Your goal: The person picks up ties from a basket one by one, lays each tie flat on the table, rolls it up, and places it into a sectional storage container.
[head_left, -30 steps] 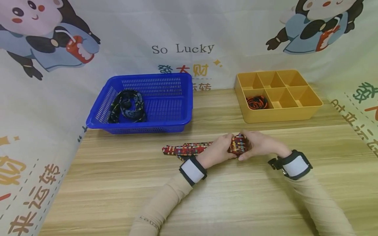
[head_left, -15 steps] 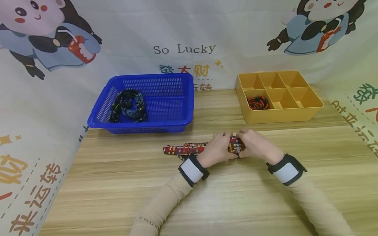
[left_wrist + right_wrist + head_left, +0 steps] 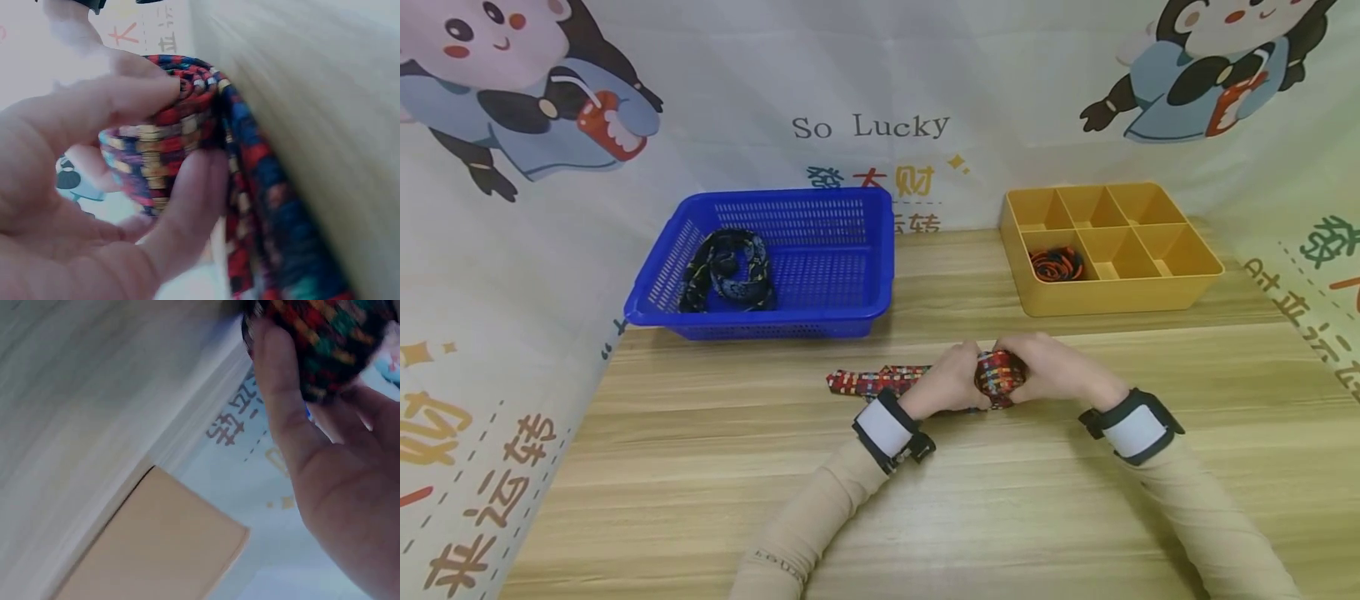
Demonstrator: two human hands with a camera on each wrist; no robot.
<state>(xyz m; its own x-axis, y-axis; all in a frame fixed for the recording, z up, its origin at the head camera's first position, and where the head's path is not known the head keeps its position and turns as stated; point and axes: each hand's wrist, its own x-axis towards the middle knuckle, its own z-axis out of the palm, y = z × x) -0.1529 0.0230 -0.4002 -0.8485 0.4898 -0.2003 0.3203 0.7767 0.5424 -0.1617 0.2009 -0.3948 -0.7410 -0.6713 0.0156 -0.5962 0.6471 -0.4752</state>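
A red multicoloured checked necktie (image 3: 997,372) is partly rolled up, with its flat tail stretching left over the table. My left hand (image 3: 946,382) grips the roll from the left; in the left wrist view its thumb and fingers pinch the coil (image 3: 153,159), and the layered tail runs off below. From the right, my right hand (image 3: 1051,367) holds the same roll. Its thumb lies along the side of the roll (image 3: 337,347) in the right wrist view.
A blue plastic basket (image 3: 767,320) with a dark patterned necktie (image 3: 745,289) inside stands at the back left. At the back right is a yellow divided box (image 3: 1120,296); a rolled orange-and-black necktie (image 3: 1057,264) sits in its front left compartment.
The necktie's tail end has slid a little to the right. My right hand has closed in on the roll, and my left wrist has turned slightly.
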